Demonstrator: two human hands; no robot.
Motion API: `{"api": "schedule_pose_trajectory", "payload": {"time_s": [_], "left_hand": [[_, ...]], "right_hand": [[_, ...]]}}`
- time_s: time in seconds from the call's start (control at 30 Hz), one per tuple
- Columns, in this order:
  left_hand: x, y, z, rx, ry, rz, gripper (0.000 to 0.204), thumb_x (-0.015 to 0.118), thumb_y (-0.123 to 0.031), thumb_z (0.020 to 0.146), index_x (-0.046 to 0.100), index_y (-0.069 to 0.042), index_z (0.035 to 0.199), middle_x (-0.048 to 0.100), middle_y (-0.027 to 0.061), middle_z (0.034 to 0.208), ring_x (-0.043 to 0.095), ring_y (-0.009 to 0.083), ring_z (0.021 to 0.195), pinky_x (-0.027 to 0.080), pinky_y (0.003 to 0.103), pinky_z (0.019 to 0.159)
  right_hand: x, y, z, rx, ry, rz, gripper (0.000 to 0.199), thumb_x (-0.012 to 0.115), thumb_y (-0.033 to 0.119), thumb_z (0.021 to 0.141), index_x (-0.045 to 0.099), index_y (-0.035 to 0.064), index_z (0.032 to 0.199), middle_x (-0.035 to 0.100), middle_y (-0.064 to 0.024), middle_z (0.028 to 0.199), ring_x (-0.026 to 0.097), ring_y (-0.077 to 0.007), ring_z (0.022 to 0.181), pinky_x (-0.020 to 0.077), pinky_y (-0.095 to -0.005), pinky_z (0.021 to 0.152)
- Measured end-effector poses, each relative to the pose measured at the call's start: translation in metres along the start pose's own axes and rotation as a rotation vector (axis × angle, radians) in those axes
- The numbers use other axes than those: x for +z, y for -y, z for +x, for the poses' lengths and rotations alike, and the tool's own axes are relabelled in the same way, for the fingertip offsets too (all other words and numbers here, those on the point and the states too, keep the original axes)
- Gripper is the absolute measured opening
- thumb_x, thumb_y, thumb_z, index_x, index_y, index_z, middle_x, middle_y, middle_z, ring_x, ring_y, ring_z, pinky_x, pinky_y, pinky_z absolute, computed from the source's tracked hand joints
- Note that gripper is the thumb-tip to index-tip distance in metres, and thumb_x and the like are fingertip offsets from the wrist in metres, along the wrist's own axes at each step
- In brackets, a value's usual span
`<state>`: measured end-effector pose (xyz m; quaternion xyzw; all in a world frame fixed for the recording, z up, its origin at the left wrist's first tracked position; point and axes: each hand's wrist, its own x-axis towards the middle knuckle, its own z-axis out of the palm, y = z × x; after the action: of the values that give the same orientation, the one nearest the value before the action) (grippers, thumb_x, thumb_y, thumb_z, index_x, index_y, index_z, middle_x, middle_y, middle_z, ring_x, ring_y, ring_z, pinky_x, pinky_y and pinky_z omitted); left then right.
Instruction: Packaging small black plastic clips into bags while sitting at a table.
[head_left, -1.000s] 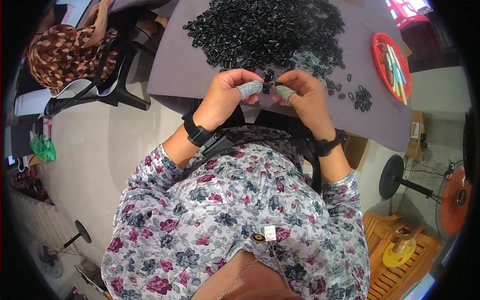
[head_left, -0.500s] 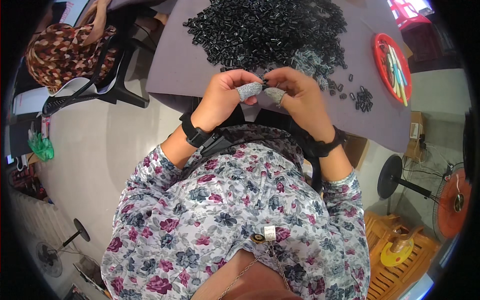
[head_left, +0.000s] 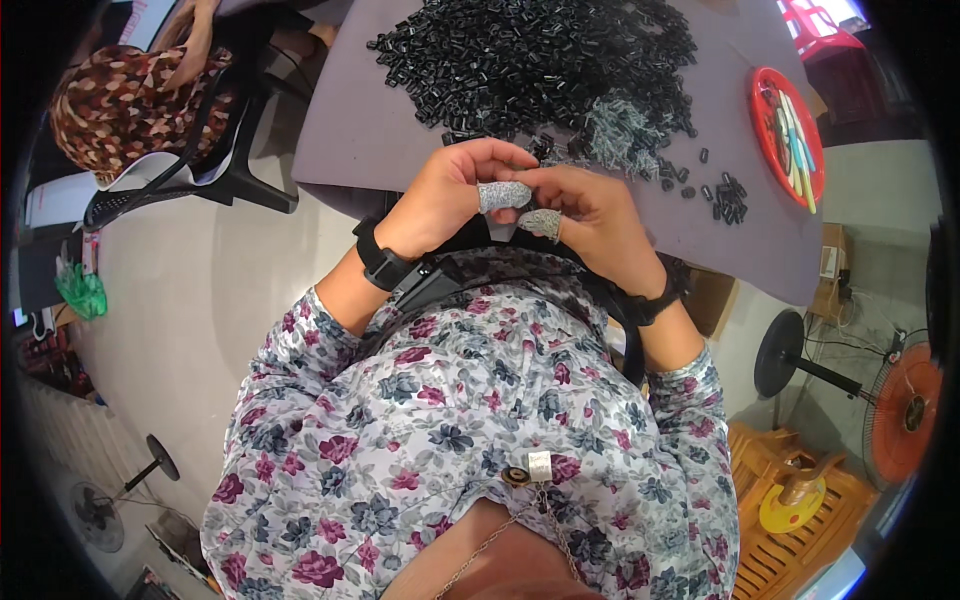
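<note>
My left hand [head_left: 450, 195] and my right hand [head_left: 590, 215] meet fingertip to fingertip at the near edge of a grey table [head_left: 350, 140]. Each thumb wears a grey fabric cot. A small black part seems pinched between the fingers of both hands, but the fingers mostly hide it. A big heap of small black plastic parts [head_left: 530, 60] lies just beyond my hands. A few loose black parts [head_left: 725, 195] lie to the right of the heap. Both wrists carry black bands.
A round red tray [head_left: 790, 135] with pale sticks sits on the table's right side. Another person in a patterned top [head_left: 120, 100] sits at the far left by a black chair [head_left: 220, 150]. Fans stand on the floor at right [head_left: 905, 410] and lower left [head_left: 100, 515]. An orange crate [head_left: 790, 510] stands at lower right.
My hands have drawn closer together and slightly nearer my body; the fingers have shifted around the small part.
</note>
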<state>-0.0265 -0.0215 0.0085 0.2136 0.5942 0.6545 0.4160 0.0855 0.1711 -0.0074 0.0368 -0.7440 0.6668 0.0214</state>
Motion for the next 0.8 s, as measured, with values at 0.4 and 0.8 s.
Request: {"api": "schedule_pose_trajectory", "payload": {"time_s": [0.4, 0.8], "left_hand": [[0.004, -0.002, 0.001, -0.067, 0.056, 0.207, 0.047, 0.068, 0.002, 0.093, 0.058, 0.0, 0.139, 0.072, 0.0041, 0.109, 0.067, 0.0097, 0.097, 0.054, 0.026, 0.086], [0.007, -0.012, -0.004, -0.209, 0.332, 0.28, 0.065, 0.061, 0.013, 0.086, 0.05, 0.0, 0.149, 0.072, 0.0073, 0.103, 0.067, 0.011, 0.094, 0.052, 0.026, 0.085]], "right_hand": [[0.003, 0.008, -0.006, -0.227, -0.085, -0.503, 0.044, 0.073, -0.005, 0.073, 0.067, 0.0073, 0.115, 0.062, -0.0083, 0.099, 0.067, -0.0245, 0.081, 0.0552, -0.0343, 0.07], [0.014, -0.002, -0.023, -0.372, 0.142, -0.913, 0.034, 0.08, 0.021, 0.069, 0.067, 0.0037, 0.096, 0.065, -0.0086, 0.083, 0.068, -0.0284, 0.079, 0.0546, -0.0418, 0.067]]}}
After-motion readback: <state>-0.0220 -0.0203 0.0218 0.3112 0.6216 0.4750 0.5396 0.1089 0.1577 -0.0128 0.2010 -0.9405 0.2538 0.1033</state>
